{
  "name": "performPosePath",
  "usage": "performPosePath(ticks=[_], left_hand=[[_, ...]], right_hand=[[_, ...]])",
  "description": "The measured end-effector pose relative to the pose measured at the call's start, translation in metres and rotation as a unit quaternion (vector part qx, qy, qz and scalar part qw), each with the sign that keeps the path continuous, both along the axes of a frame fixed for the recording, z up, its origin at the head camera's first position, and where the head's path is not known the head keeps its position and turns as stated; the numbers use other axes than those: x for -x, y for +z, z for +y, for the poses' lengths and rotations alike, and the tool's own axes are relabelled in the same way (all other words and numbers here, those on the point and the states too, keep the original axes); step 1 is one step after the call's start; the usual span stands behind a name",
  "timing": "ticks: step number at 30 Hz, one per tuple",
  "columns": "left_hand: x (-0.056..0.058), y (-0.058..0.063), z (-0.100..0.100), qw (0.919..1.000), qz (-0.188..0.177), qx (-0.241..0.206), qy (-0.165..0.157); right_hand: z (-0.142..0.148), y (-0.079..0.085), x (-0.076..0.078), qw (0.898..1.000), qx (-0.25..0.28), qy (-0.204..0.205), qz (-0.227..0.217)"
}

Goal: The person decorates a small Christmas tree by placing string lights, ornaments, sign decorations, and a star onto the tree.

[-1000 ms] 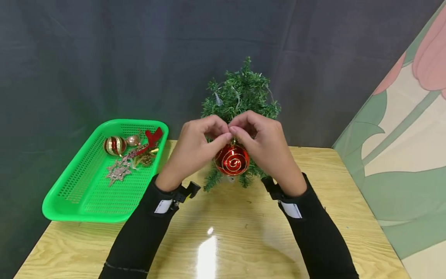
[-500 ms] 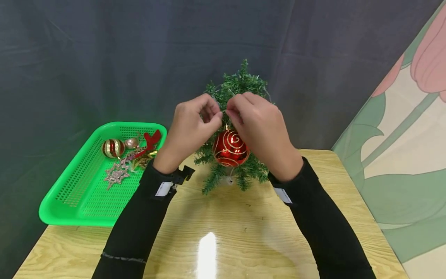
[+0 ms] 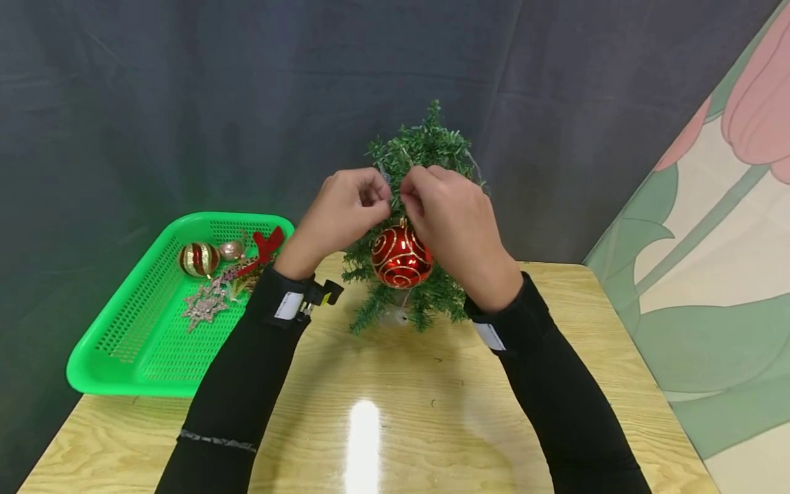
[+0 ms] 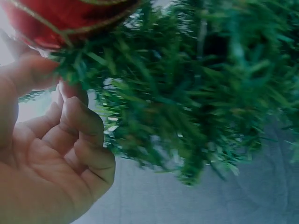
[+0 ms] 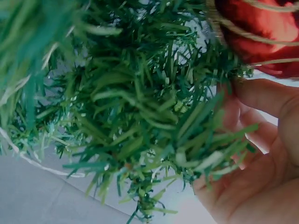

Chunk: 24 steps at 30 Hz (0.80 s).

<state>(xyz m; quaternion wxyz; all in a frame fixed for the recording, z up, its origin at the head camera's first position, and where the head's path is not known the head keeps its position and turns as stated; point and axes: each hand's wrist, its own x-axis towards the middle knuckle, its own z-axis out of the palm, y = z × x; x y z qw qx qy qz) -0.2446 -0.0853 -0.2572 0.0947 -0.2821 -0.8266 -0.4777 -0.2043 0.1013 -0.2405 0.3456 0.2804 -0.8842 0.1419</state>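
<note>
A red Christmas bauble (image 3: 402, 259) with gold glitter swirls hangs against the front of a small green Christmas tree (image 3: 432, 137). Just above its gold cap, the left hand (image 3: 345, 213) pinches the bauble's thin string between thumb and index finger. Close by on the other side, the right hand (image 3: 457, 223) also pinches at the string, its back toward the head camera. The string itself is mostly hidden by fingers and needles. In the left wrist view, the thumb and fingertips meet at a twig right by the bauble (image 4: 70, 21). Needles partly cover the right fingertips in the right wrist view.
At the left stands a green plastic basket (image 3: 117, 322) holding a striped red and gold bauble (image 3: 199, 259), a small pink bauble (image 3: 231, 250), a glittery snowflake (image 3: 206, 304) and a red bow (image 3: 267, 243). A clear light string (image 5: 39, 165) winds round the tree. Dark cloth hangs behind.
Both hands have risen from right above the bauble to higher on the tree, their fingertips slightly apart. The bauble has moved a little up and left and turned.
</note>
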Motion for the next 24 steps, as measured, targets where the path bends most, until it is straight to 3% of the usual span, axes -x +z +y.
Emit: performPosePath(ticks=[4, 11, 17, 24], left_hand=[[0.004, -0.008, 0.004, 0.9999, -0.007, 0.005, -0.006], [0.002, -0.018, 0.004, 0.9992, 0.028, -0.020, -0.018], [-0.005, -0.021, 0.002, 0.9988, 0.025, -0.032, -0.027], [-0.019, -0.031, -0.005, 0.9979, 0.050, -0.041, 0.003]], right_hand=[[0.001, -0.004, 0.001, 1.000, 0.007, -0.005, -0.025], [0.004, -0.008, -0.001, 0.999, 0.018, 0.006, -0.037], [0.007, -0.009, 0.000, 0.999, 0.017, 0.016, -0.035], [0.015, -0.014, -0.002, 0.999, 0.028, 0.028, -0.015]])
